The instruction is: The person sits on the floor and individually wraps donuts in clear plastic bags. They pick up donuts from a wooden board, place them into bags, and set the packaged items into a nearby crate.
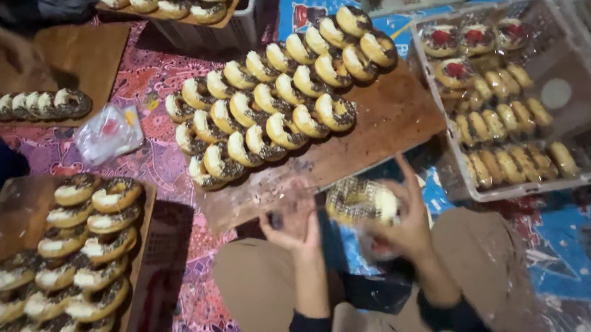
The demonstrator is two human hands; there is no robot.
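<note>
- The doughnut, half white icing and half chocolate sprinkles, sits near centre, just above the person's lap, raised off the wooden board.
- The right hand holds it, fingers curled about its right edge and one finger lifted; motion blur hides the exact grip, and a thin clear wrapper seems to lie under it.
- The left hand hovers just left of the doughnut, fingers loosely curled, pinching something small that I cannot make out.
- It looks light, soft and easily squashed, and the icing would likely smear, so I judge the bare rim and underside the safest hold.
- Beyond it, rows of iced doughnuts overlap on the board.
- Far right, a clear plastic tray holds packed pastries.
- Near left, another board carries stacked doughnuts.
- Far left, another person's hand rests on a board.
</note>
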